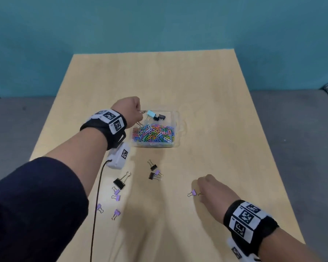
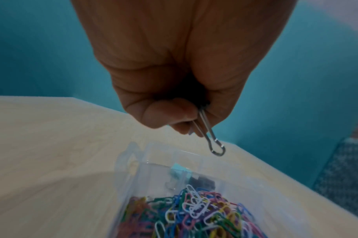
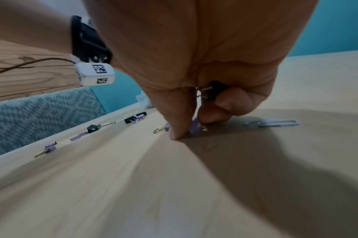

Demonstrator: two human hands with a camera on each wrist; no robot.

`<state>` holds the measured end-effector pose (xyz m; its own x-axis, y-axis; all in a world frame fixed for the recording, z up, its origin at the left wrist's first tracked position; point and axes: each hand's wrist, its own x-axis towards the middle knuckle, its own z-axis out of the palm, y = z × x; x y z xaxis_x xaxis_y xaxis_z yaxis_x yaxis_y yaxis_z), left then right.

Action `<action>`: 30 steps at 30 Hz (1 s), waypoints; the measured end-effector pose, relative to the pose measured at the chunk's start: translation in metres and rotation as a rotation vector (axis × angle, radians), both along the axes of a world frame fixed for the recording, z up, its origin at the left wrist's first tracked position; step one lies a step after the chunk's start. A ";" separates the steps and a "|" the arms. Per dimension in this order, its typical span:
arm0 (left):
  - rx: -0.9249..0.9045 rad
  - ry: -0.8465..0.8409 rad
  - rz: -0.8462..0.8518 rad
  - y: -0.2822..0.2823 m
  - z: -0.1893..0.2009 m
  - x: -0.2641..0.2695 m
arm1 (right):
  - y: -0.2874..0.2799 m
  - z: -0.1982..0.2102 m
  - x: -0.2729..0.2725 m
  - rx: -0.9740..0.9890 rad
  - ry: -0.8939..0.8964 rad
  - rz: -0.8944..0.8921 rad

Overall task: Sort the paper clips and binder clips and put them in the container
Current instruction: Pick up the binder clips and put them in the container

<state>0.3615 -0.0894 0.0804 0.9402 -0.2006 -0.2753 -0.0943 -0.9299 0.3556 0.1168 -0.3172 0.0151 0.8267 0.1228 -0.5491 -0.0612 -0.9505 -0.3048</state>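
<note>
Left hand over the clear container's left wall, fingers curled round a binder clip. Container mid-table: paper clips in near compartment. Right hand, near right edge, pinching a purple binder clip; another black clip tucked in the palm.

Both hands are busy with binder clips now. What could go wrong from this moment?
1. The left hand holds its binder clip only by the wire handles, above the clear container. Released too near, it may land among the paper clips instead of the far compartment.
2. The right hand already holds a black clip while pinching a purple clip on the table; one may slip.
</note>
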 end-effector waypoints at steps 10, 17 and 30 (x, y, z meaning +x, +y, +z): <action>-0.045 -0.074 0.035 -0.008 -0.028 0.023 | -0.001 0.019 0.011 0.686 0.130 -0.808; -0.255 -0.046 0.276 0.082 -0.026 -0.063 | 0.003 0.003 0.019 0.627 0.179 -0.551; 0.001 0.226 0.262 0.144 -0.072 -0.225 | 0.014 0.009 0.023 -0.002 0.062 0.059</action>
<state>0.1363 0.0545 0.0082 0.8751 0.0402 -0.4822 0.2290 -0.9123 0.3395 0.1396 -0.3028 0.0246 0.7822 0.1693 -0.5996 -0.0240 -0.9535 -0.3005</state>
